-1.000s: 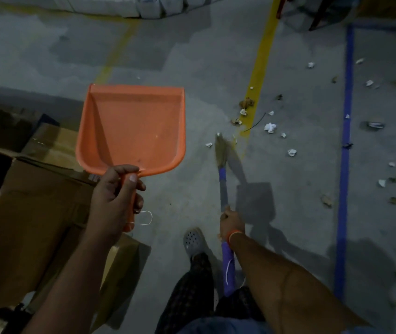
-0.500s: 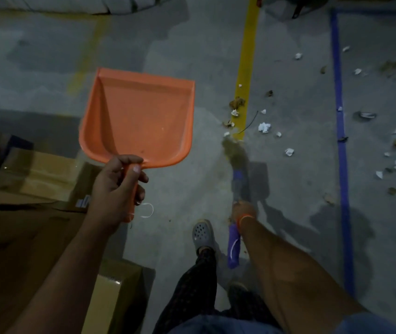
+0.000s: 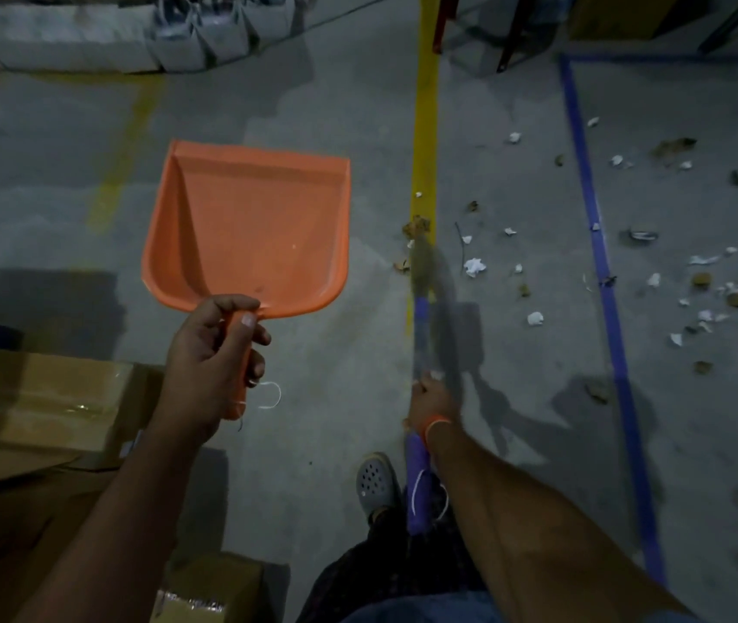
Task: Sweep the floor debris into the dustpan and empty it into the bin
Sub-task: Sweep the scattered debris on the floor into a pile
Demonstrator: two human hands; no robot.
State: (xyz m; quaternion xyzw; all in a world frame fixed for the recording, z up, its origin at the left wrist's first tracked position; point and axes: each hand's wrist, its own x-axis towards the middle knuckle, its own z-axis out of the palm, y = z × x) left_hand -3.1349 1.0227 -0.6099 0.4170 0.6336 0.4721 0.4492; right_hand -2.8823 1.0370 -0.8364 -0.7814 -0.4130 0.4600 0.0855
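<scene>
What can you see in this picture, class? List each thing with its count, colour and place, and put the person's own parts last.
plastic dustpan: one, orange, held above floor, left of centre
broom with purple handle: one, blurred, on yellow line
scraps of paper and dry leaves: many, white and brown, right floor
painted floor lines: one yellow, one blue
cardboard boxes: several, brown, lower left
grey clog shoe: one, bottom centre
hands: left grips dustpan handle, right grips broom

Grey concrete floor (image 3: 335, 397), yellow line (image 3: 424, 141), blue line (image 3: 601, 263); paper scraps (image 3: 475, 266), dry leaves (image 3: 416, 226) scattered; cardboard boxes (image 3: 43, 397) left.
</scene>
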